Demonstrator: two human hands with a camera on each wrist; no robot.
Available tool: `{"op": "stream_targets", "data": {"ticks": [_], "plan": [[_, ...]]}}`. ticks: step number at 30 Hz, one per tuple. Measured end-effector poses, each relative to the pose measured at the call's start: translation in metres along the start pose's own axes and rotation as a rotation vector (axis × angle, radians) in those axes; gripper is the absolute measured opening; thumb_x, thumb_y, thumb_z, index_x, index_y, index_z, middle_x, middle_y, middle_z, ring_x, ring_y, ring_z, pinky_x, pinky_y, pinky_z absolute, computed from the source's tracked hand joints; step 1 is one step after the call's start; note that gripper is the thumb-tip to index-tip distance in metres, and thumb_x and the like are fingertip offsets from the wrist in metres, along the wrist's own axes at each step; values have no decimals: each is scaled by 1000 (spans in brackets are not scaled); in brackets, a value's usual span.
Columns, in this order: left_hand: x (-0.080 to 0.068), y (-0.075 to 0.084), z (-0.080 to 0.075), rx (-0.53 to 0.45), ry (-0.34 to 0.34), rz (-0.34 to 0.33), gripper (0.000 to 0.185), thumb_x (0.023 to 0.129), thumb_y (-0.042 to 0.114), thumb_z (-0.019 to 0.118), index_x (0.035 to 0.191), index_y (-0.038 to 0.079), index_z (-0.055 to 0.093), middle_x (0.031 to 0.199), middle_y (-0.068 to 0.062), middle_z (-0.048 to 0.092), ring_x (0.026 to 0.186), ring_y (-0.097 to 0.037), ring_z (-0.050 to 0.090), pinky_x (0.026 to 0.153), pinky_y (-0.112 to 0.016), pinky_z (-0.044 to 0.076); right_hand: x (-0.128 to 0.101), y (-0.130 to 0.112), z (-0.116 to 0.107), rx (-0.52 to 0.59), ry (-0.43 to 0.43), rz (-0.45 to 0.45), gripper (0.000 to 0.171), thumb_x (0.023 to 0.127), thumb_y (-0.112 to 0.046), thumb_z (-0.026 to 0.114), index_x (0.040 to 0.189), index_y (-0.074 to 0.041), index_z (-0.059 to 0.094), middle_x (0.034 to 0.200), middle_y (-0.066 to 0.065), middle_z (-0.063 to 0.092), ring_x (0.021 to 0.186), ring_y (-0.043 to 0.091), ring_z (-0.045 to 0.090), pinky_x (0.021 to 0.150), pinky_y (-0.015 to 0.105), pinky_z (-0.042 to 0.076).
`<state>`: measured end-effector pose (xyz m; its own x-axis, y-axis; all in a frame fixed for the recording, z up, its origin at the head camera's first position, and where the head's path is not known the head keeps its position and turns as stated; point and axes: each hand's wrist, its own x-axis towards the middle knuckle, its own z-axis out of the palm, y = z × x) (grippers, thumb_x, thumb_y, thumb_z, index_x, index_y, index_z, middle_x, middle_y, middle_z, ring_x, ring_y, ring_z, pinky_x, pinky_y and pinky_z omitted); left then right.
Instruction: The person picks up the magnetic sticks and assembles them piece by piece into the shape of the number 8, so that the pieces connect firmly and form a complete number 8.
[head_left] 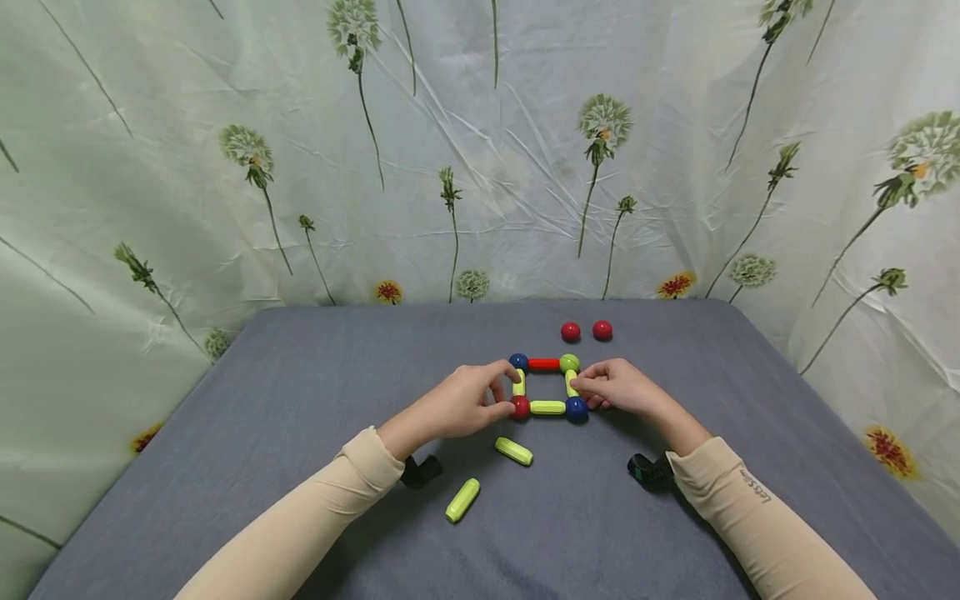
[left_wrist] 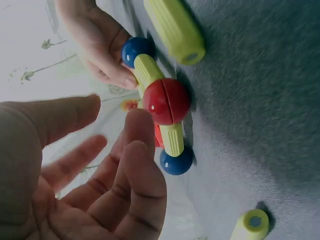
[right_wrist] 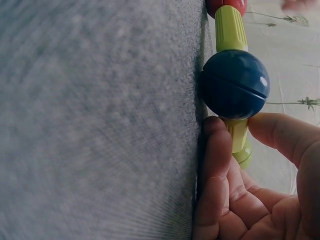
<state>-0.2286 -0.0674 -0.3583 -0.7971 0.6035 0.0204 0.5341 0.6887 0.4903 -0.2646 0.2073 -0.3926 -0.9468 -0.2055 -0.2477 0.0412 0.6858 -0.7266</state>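
A square of magnetic rods and balls lies on the grey cloth. Its corners are a red ball (head_left: 520, 407), a near blue ball (head_left: 577, 409), a far blue ball (head_left: 518, 362) and a green ball (head_left: 569, 362). A red rod (head_left: 543, 364) forms the far side; yellow-green rods form the others. My left hand (head_left: 468, 402) hovers beside the red corner ball, thumb and fingers spread, holding nothing in the left wrist view. With thumb and fingers, my right hand (head_left: 621, 386) pinches the right-side yellow-green rod (right_wrist: 236, 134), just beyond the near blue ball.
Two loose yellow-green rods, one (head_left: 513, 451) close to the square and another (head_left: 462, 500) nearer me, lie on the grey cloth (head_left: 300, 400). Two loose red balls, the left one (head_left: 571, 332) and the right one (head_left: 602, 330), sit behind the square. A flowered curtain (head_left: 510, 167) hangs behind.
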Motion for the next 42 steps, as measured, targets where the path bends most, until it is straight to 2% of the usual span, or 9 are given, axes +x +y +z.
{"op": "stream_targets", "data": {"ticks": [4,8,13,22,30,42], "plan": [[-9,1,4,35,-36,65,24,86,31,64,108,23,58,81,10,59,63,-4,54,58,-19,45,-1,0,0,-8,3,-2,40,86,-42,60,105,-6,64,82,2,68,71,10,63,63,25,50],[-16,2,8,80,-68,116,22,86,30,64,107,23,60,86,7,59,64,-3,52,62,-16,44,-1,0,0,-14,6,1,40,87,-42,60,105,-6,64,82,1,68,71,10,63,63,25,50],[-22,1,11,86,-110,123,23,86,28,64,109,28,62,96,2,60,65,-1,52,63,-15,44,-1,-1,1,-15,10,-2,40,87,-42,60,106,-6,64,82,0,69,70,10,63,63,24,49],[-23,-6,17,113,-156,165,24,86,26,65,108,34,63,91,5,57,67,0,51,64,-14,44,-1,-2,1,-12,11,-9,38,87,-40,60,105,-7,64,80,-1,69,70,10,63,63,24,49],[-22,-6,21,131,-150,212,24,85,24,66,107,33,64,86,8,55,68,0,50,63,-13,43,-2,-3,1,-18,17,-9,37,87,-39,60,105,-7,63,79,0,68,69,11,62,63,24,49],[-20,-2,27,163,-151,233,21,85,29,66,105,35,65,84,12,55,75,-5,52,64,-14,40,-2,-1,1,-15,18,-8,38,87,-40,60,106,-7,62,80,1,68,69,11,62,63,24,49]]}}
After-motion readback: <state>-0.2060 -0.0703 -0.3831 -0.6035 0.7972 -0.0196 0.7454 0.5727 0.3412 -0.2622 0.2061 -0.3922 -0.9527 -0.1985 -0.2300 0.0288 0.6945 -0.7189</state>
